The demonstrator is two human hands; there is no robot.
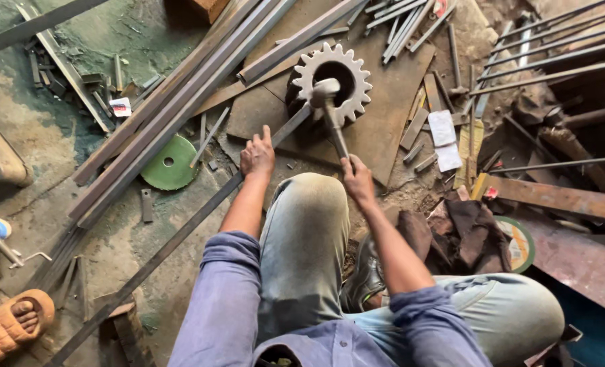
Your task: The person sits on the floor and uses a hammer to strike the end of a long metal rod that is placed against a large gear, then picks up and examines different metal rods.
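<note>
Gripping a hammer [331, 112] by its handle, the right hand [358, 179] rests the grey head on a big toothed gear [332, 80]. The left hand [257, 155] presses down on a long flat metal bar [180, 234] that reaches under the gear.

Dull grey metal hammer [329, 109]; pale matt steel sprocket [332, 73]; rusty rough plate [377, 129].
</note>
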